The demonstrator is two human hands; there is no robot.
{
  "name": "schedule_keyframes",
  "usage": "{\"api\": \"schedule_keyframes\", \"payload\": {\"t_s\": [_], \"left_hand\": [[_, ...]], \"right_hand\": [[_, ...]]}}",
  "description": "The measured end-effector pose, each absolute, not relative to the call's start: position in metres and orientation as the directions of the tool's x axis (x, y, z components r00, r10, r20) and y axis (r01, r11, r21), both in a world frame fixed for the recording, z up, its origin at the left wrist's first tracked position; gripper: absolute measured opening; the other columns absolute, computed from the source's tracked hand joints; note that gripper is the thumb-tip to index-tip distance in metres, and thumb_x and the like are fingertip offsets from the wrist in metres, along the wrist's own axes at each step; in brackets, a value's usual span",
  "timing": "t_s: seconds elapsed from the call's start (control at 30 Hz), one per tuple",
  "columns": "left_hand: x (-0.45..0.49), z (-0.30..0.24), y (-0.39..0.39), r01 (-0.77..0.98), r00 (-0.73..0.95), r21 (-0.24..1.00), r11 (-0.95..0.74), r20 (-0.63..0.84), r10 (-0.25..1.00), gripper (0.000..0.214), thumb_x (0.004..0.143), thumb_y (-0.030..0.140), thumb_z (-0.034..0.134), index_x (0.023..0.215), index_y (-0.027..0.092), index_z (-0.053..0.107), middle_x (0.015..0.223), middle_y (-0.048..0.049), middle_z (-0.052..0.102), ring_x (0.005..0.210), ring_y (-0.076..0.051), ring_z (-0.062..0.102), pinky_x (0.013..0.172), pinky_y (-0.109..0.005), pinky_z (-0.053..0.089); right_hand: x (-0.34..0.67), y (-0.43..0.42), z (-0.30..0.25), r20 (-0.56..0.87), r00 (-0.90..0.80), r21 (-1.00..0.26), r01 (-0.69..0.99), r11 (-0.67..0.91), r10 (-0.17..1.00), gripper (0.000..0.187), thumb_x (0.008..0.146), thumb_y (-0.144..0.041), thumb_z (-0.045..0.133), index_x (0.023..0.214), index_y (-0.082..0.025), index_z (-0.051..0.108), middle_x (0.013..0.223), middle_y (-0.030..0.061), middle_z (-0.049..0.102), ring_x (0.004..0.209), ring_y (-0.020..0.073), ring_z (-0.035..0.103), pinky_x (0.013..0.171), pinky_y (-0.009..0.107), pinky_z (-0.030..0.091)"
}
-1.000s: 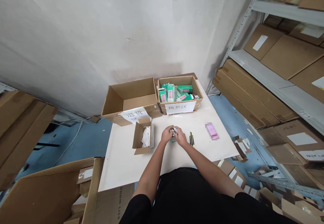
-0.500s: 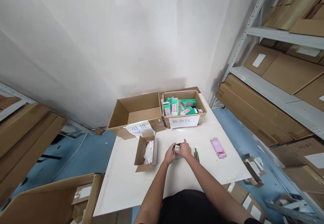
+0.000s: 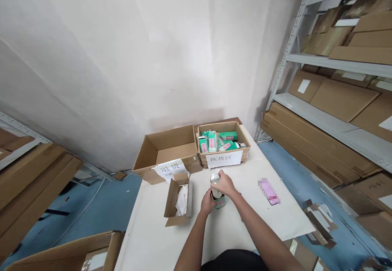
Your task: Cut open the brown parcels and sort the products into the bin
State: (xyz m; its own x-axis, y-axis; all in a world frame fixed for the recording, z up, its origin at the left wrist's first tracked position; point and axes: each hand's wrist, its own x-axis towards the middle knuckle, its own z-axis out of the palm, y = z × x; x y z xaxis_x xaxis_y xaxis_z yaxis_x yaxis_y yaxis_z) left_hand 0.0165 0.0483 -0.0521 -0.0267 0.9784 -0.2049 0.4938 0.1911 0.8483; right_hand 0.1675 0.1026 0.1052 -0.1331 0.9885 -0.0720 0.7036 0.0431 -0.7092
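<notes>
My left hand (image 3: pixel 207 205) grips a small green carton (image 3: pixel 219 202) standing on the white table (image 3: pixel 263 218). My right hand (image 3: pixel 225 183) holds the upper part of a white, silver-topped item (image 3: pixel 214 178) that sticks out of the top of the carton. Both hands are at the middle of the table, just in front of the two large cardboard boxes.
A small open cardboard box (image 3: pixel 178 199) with white paper lies left of my hands. Behind stand an open brown box (image 3: pixel 167 152) and a box of green and pink cartons (image 3: pixel 223 142), both with paper labels. A pink object (image 3: pixel 269 191) lies right. Shelves (image 3: pixel 330 116) with cartons are at right.
The right hand has lifted the white item up out of the green carton, which the left hand now steadies from below. The camera has tilted upward a little.
</notes>
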Motion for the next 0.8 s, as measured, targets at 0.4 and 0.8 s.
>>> {"api": "schedule_keyframes", "payload": {"t_s": [0.4, 0.8], "left_hand": [[0.003, -0.005, 0.049, 0.691, 0.061, 0.712, 0.125, -0.23, 0.971, 0.113, 0.048, 0.038, 0.091, 0.152, 0.018, 0.052, 0.17, -0.0198, 0.035, 0.161, -0.048, 0.016, 0.129, -0.059, 0.021], [0.027, 0.148, 0.044, 0.333, -0.276, 0.93, -0.159, 0.257, 0.926, 0.072, 0.08, 0.043, 0.077, 0.146, 0.025, 0.056, 0.138, -0.0128, 0.065, 0.118, -0.028, 0.066, 0.094, -0.039, 0.058]], "right_hand": [[0.17, 0.116, 0.218, 0.297, -0.134, -0.838, 0.438, 0.325, 0.945, 0.037, 0.073, -0.039, 0.077, 0.107, -0.025, 0.072, 0.101, 0.0018, 0.074, 0.086, 0.0219, 0.066, 0.079, 0.033, 0.051], [0.166, 0.108, 0.204, 0.246, -0.149, -0.867, 0.409, 0.286, 0.958, 0.04, 0.078, -0.048, 0.081, 0.112, -0.026, 0.077, 0.112, 0.0062, 0.076, 0.096, 0.0258, 0.07, 0.09, 0.038, 0.054]]}}
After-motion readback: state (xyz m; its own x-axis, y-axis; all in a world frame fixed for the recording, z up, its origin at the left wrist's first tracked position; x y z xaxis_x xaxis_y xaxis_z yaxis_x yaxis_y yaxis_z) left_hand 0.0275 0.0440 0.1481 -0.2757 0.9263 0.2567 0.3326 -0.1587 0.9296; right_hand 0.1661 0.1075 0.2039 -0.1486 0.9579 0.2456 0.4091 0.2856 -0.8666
